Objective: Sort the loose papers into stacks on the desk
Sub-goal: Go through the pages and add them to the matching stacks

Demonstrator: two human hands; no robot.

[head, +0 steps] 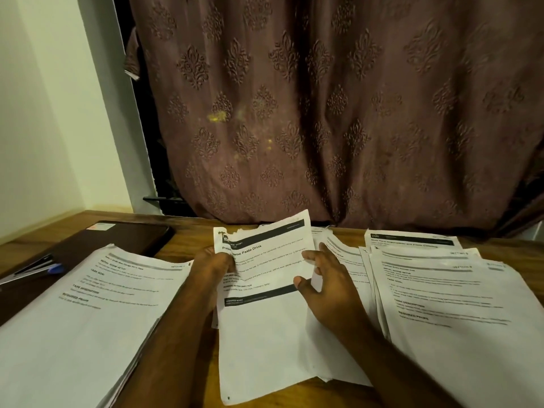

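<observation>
— While the left hand (210, 267) pinches the torn sheet (265, 278) at its left edge, what is the right one doing?

— The right hand (326, 285) lies on the sheet's right edge, fingers spread and nearly straight, thumb against the paper. Its grip is loose, steadying more than holding. The left grip is closed on the paper, thumb over the front.

— Why lift the top like that?

— Probably to read the heading and judge which stack it belongs in. The sheet's lower half rests on the tabletop (188, 228), on a few more loose sheets in the middle.

— And the stacks?

— A thick stack (88, 304) sits to the left, squared up. A fanned pile (447, 293) lies to the right, its edges staggered, so it looks less settled.

— Anything else?

— A dark folder (117, 240) with a pen (44, 270) on it at the far left, and a patterned curtain (323, 113) behind.
</observation>
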